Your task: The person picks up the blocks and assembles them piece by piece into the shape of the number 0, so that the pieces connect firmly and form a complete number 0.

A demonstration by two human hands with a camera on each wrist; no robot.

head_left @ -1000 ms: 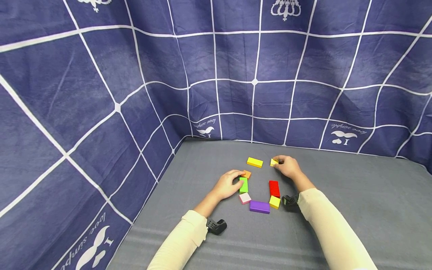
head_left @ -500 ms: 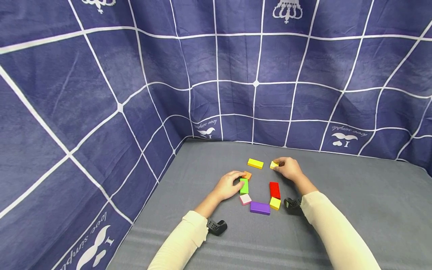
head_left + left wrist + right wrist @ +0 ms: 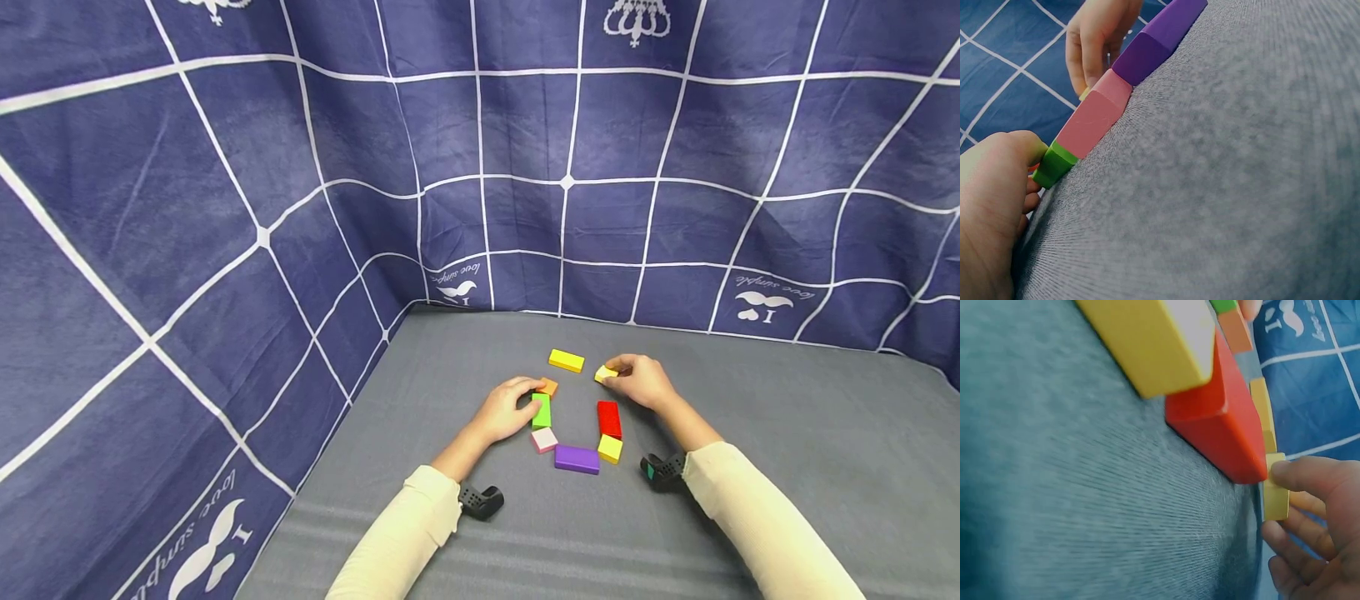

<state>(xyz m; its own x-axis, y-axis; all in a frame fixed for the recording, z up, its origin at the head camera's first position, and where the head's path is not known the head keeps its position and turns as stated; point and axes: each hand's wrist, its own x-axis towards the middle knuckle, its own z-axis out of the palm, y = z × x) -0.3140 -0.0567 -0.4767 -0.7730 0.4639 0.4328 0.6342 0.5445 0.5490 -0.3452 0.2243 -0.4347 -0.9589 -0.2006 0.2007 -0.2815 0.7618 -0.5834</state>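
Note:
My left hand (image 3: 504,411) lies at the left of a loop of coloured blocks. Its thumb rests against the green block (image 3: 541,411), and its index fingertip touches the orange block (image 3: 549,387) just behind. In the left wrist view the thumb (image 3: 1030,147) presses the green block's edge, while the other fingers are partly hidden. My right hand (image 3: 640,382) pinches a small yellow block (image 3: 604,374) between thumb and fingers, seen also in the right wrist view (image 3: 1275,499). That block is right of the long yellow block (image 3: 566,360) and behind the red block (image 3: 609,419).
Nearest me lies the purple block (image 3: 577,459), between the pink block (image 3: 543,440) on its left and another yellow block (image 3: 611,449) on its right. All rest on a grey cloth surface (image 3: 420,367). A blue curtain (image 3: 517,217) with white lines stands behind and at the left.
My right hand has drawn the small yellow block a little toward me and to the left. The left hand and the other blocks stay in place.

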